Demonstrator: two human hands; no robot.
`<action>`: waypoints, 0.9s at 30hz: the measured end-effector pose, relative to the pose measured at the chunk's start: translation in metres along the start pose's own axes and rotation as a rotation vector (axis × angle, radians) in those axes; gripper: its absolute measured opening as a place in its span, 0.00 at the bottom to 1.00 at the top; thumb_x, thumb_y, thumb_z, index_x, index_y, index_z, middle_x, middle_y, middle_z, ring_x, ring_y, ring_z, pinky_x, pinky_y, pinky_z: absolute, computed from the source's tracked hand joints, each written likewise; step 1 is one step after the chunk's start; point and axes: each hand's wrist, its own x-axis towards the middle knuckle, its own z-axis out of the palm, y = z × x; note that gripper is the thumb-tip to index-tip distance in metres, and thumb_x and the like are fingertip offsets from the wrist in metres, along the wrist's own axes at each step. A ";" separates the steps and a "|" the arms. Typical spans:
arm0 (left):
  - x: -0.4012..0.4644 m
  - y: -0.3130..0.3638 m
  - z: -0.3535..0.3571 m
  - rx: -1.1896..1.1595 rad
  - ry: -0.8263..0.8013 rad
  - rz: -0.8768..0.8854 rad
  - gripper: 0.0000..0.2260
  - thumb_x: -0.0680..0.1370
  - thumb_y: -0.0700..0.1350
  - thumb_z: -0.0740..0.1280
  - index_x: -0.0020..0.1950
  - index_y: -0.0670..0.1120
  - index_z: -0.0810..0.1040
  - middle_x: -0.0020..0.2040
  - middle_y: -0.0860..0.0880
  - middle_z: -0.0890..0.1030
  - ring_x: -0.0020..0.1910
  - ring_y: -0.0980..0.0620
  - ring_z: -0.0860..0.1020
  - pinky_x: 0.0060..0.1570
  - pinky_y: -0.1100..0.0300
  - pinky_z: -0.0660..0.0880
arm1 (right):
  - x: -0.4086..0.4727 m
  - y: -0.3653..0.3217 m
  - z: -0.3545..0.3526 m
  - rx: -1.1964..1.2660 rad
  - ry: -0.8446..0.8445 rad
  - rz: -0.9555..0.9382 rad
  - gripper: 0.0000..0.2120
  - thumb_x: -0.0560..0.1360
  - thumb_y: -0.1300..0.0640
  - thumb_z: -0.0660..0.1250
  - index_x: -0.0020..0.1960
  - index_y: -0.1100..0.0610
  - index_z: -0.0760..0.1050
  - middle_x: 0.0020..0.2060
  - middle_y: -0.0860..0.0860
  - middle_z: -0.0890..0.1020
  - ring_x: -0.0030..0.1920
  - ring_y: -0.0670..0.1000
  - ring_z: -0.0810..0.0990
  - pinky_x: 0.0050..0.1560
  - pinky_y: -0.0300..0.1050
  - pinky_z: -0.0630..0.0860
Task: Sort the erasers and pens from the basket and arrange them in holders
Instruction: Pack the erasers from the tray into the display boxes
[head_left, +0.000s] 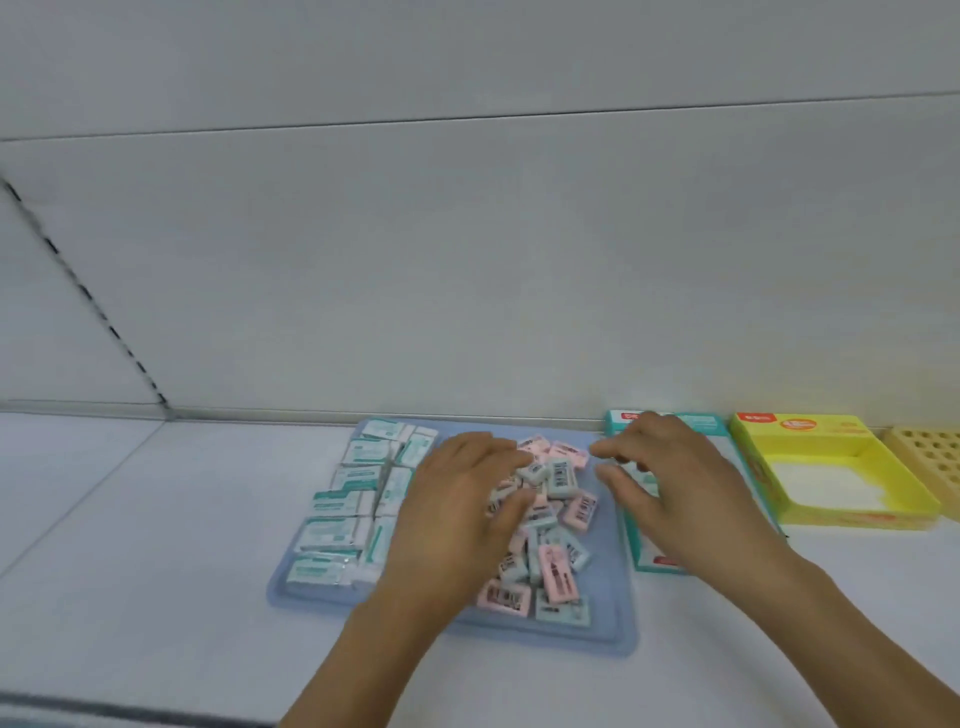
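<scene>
Left hand (457, 499) palm down on the loose eraser pile (550, 525), fingers bent over a few small erasers at the pile's top; looks like a grip on them, blur makes the exact contact hard to read. Right hand (670, 483) hovers just right of the pile, over the teal box (644, 556), fingers loosely curled, thumb and forefinger apart, holding nothing.

Pile is pink and pale blue erasers, jumbled, in the right half of a shallow blue tray (618, 629). Left half of the tray: larger white-and-teal wrapped erasers (358, 499) packed in two neat rows.

Teal box sits touching the tray's right edge, mostly hidden by the right hand. Yellow box (831, 467) just right of it, open, white floor showing. Cream holder with round holes (930, 457) at the far right, cut by the frame edge. All on a white surface (156, 519) against a white wall.
</scene>
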 end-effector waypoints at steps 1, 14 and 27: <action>-0.010 -0.016 -0.016 0.018 0.041 -0.060 0.15 0.75 0.51 0.65 0.59 0.49 0.82 0.59 0.51 0.81 0.62 0.49 0.75 0.63 0.55 0.68 | 0.006 -0.015 0.008 0.063 -0.056 -0.042 0.08 0.75 0.55 0.70 0.53 0.52 0.83 0.44 0.49 0.79 0.49 0.51 0.77 0.49 0.48 0.72; -0.048 -0.111 -0.087 0.010 -0.142 -0.488 0.17 0.77 0.52 0.68 0.66 0.51 0.75 0.48 0.55 0.78 0.45 0.60 0.76 0.47 0.62 0.74 | 0.043 -0.140 0.098 -0.079 -0.491 0.108 0.26 0.69 0.28 0.62 0.34 0.51 0.66 0.31 0.47 0.71 0.36 0.52 0.73 0.29 0.43 0.60; -0.046 -0.110 -0.091 -0.045 -0.176 -0.572 0.21 0.68 0.53 0.78 0.58 0.56 0.79 0.45 0.58 0.78 0.40 0.58 0.79 0.34 0.73 0.71 | 0.034 -0.098 0.063 0.632 -0.217 0.303 0.06 0.77 0.56 0.68 0.42 0.55 0.74 0.31 0.52 0.82 0.28 0.49 0.83 0.33 0.51 0.81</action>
